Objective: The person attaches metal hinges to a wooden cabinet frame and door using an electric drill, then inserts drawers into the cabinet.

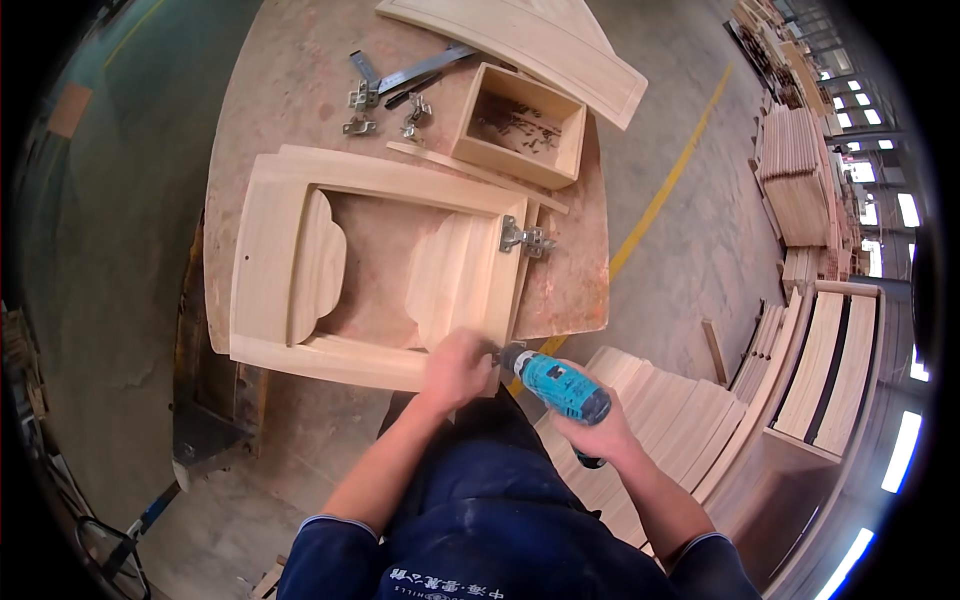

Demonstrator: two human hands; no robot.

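My right hand grips a teal and black cordless drill around its handle. The drill's nose points left, at the near right corner of a pale wooden cabinet door frame. At that corner my left hand has its fingers closed right by the drill tip. Blur and the fingers hide what they hold. Farther up the same right side, a metal hinge sits on the frame. Two curved wooden panels show inside the frame's opening, one left and one right.
Beyond the frame on the worktable lie loose hinges, a metal square and a wooden box of screws. A wooden panel overhangs the far edge. Wooden boards are stacked at my right.
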